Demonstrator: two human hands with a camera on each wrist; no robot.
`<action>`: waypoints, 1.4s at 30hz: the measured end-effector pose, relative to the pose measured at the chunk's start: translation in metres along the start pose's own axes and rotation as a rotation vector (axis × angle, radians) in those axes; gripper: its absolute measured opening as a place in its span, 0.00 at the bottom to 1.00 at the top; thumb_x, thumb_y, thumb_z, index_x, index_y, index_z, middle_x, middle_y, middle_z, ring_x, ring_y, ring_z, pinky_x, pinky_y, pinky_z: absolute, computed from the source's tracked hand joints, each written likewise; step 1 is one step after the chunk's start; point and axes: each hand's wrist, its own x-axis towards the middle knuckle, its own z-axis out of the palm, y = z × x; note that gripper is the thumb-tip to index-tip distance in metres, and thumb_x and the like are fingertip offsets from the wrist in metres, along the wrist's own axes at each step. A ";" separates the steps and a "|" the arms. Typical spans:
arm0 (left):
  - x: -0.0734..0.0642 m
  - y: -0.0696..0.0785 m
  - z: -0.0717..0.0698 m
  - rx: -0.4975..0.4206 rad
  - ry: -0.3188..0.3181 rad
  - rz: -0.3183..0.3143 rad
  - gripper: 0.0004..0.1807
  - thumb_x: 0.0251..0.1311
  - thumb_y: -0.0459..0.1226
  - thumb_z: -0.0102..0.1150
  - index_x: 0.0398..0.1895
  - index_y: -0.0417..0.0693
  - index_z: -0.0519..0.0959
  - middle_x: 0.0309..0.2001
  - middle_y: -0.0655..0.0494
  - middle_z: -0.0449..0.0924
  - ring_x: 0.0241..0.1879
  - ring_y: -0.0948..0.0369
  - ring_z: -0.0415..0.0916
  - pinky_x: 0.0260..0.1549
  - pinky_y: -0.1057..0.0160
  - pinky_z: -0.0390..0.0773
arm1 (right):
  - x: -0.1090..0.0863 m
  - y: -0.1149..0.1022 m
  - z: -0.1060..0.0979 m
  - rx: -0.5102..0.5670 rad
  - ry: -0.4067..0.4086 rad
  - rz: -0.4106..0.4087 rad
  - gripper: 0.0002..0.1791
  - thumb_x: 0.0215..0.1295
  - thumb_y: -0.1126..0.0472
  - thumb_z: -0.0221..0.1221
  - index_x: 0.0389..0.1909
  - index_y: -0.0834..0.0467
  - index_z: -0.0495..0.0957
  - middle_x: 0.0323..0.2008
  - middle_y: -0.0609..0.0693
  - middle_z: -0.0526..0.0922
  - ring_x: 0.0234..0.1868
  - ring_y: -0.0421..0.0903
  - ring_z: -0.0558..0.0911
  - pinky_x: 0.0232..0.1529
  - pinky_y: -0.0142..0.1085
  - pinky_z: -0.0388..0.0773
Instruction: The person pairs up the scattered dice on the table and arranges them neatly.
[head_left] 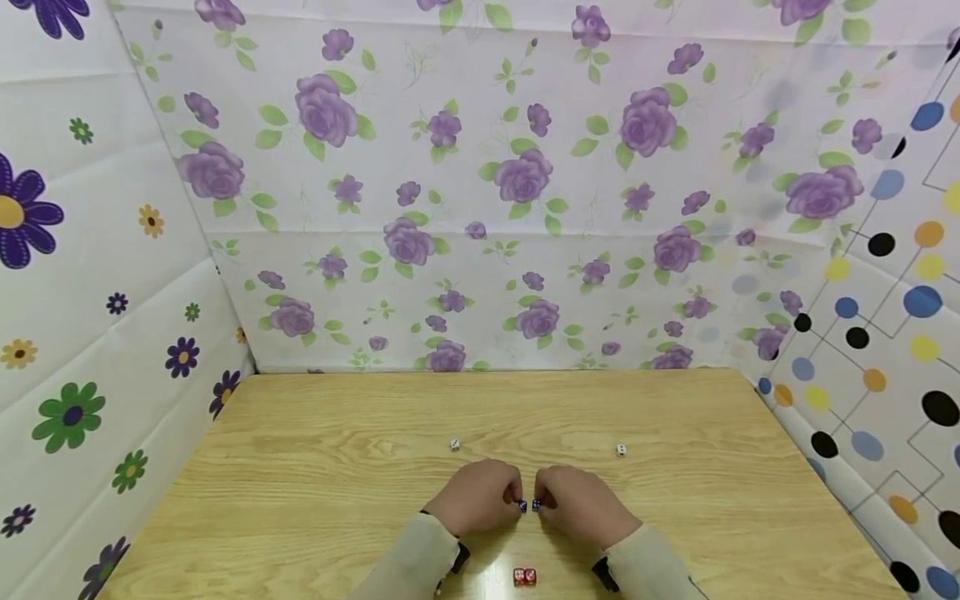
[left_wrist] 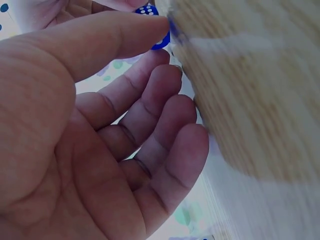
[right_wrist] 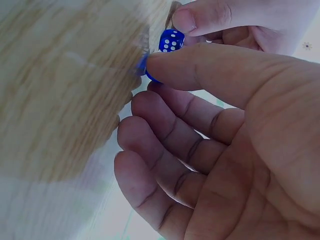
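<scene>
wood-grain table (head_left: 300, 442): foreground | rose-print sheet (head_left: 480, 200): behind it (purple blooms, green leaves) | daisy-print sheet (head_left: 112, 267): left side | dotted sheet (head_left: 877, 358): right side, thin linking lines

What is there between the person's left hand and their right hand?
The head view shows a blue die pinched by the left hand, then a narrow gap, then another blue die pinched by the right hand.
</scene>
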 end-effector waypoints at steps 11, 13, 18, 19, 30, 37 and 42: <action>-0.001 0.007 -0.002 0.030 -0.002 -0.013 0.05 0.52 0.41 0.66 0.26 0.59 0.78 0.24 0.72 0.72 0.24 0.71 0.68 0.26 0.70 0.70 | 0.001 -0.001 0.001 0.011 0.002 -0.027 0.05 0.56 0.62 0.65 0.28 0.49 0.79 0.23 0.36 0.73 0.24 0.32 0.69 0.25 0.29 0.68; -0.001 0.008 -0.002 0.032 0.001 -0.016 0.05 0.51 0.41 0.67 0.26 0.59 0.78 0.24 0.72 0.72 0.24 0.71 0.68 0.26 0.70 0.70 | 0.001 -0.001 0.002 0.013 0.001 -0.027 0.05 0.56 0.61 0.65 0.28 0.49 0.79 0.23 0.36 0.74 0.23 0.32 0.70 0.25 0.29 0.69; -0.002 0.009 -0.001 0.041 0.009 -0.024 0.05 0.50 0.41 0.67 0.27 0.58 0.78 0.24 0.71 0.72 0.24 0.71 0.67 0.26 0.70 0.70 | 0.001 -0.001 0.003 0.017 0.003 -0.028 0.04 0.56 0.61 0.65 0.28 0.49 0.78 0.24 0.37 0.74 0.24 0.31 0.70 0.25 0.29 0.69; -0.002 0.009 -0.001 0.043 0.010 -0.024 0.05 0.50 0.41 0.67 0.27 0.58 0.78 0.24 0.71 0.72 0.24 0.71 0.67 0.26 0.69 0.70 | 0.001 0.000 0.003 0.017 0.004 -0.027 0.04 0.56 0.60 0.65 0.28 0.49 0.78 0.24 0.37 0.74 0.24 0.31 0.70 0.25 0.29 0.69; -0.001 0.008 -0.001 0.037 0.004 -0.012 0.05 0.50 0.40 0.66 0.27 0.57 0.79 0.25 0.70 0.74 0.24 0.71 0.68 0.27 0.70 0.71 | 0.001 -0.003 0.003 0.010 0.032 -0.063 0.06 0.54 0.62 0.65 0.27 0.49 0.78 0.24 0.38 0.74 0.23 0.32 0.69 0.24 0.29 0.68; -0.002 0.006 -0.001 0.044 0.007 -0.012 0.04 0.51 0.40 0.66 0.27 0.57 0.79 0.26 0.70 0.75 0.25 0.71 0.68 0.27 0.69 0.71 | 0.001 -0.005 0.004 0.010 0.034 -0.065 0.05 0.56 0.60 0.65 0.28 0.49 0.78 0.24 0.38 0.74 0.23 0.31 0.68 0.24 0.28 0.67; -0.002 0.007 -0.001 0.042 0.011 -0.013 0.04 0.51 0.40 0.66 0.27 0.56 0.79 0.25 0.69 0.75 0.24 0.71 0.68 0.27 0.69 0.71 | 0.001 -0.006 0.004 0.019 0.037 -0.065 0.05 0.57 0.60 0.65 0.29 0.49 0.78 0.24 0.38 0.73 0.23 0.32 0.68 0.23 0.28 0.67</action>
